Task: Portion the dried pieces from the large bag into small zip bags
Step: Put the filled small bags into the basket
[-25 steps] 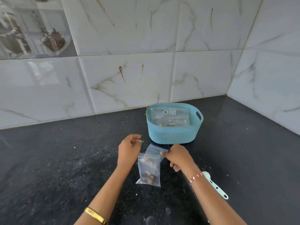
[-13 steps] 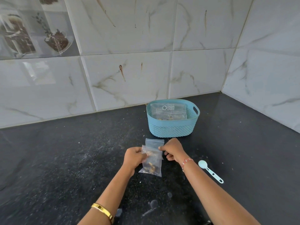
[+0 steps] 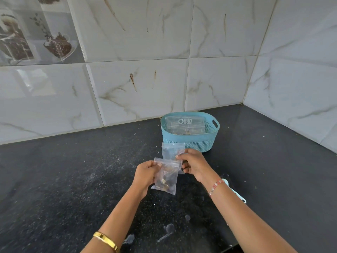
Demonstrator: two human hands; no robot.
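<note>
Filled zip bag point(image 3: 166, 177) | left hand point(image 3: 145, 175) pinches its top corner | right hand point(image 3: 194, 164) pinches opposite corner | empty zip bag point(image 3: 172, 150) behind | basket point(image 3: 190, 141) beyond right hand

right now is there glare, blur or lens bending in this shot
Head view: window glare on the wall tiles; tile lines bow from the wide lens; the small bag between left hand and right hand looks sharp; basket lettering readable.
</note>
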